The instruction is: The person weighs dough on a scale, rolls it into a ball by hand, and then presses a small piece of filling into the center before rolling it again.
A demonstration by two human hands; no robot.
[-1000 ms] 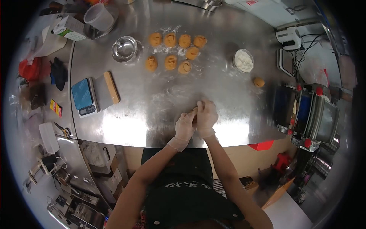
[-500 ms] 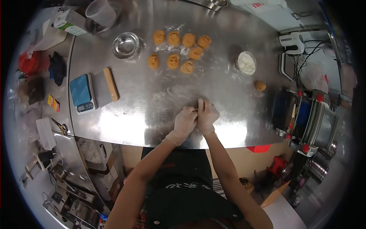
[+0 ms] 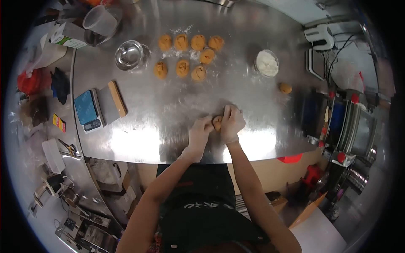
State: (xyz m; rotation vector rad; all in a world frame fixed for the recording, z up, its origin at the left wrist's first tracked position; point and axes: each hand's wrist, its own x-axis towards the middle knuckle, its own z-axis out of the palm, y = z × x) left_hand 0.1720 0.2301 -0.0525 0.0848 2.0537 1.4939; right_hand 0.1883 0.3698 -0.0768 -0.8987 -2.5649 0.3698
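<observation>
Both hands wear thin clear gloves and meet over the front part of the steel table. Between them sits a small brown-orange dough ball (image 3: 217, 123), partly covered by fingers. My right hand (image 3: 232, 123) is closed around its right side. The bent fingers of my left hand (image 3: 200, 135) are pinched together at its left edge. Beyond my hands, several dough balls (image 3: 182, 68) lie in two loose rows on floured steel, some with creased tops. A lone smaller dough ball (image 3: 285, 87) rests at the right, near a bowl of white powder (image 3: 267, 63).
On the left are a digital scale (image 3: 86, 107), a dough scraper with a wooden handle (image 3: 117, 99) and a clear glass bowl (image 3: 129, 55). A white hand mixer (image 3: 319, 36) stands at the back right. Metal equipment (image 3: 341, 126) borders the table's right edge.
My hands have moved slightly apart, and the dough ball between them now shows. The camera view has shifted a little, so the tabletop items appear farther left.
</observation>
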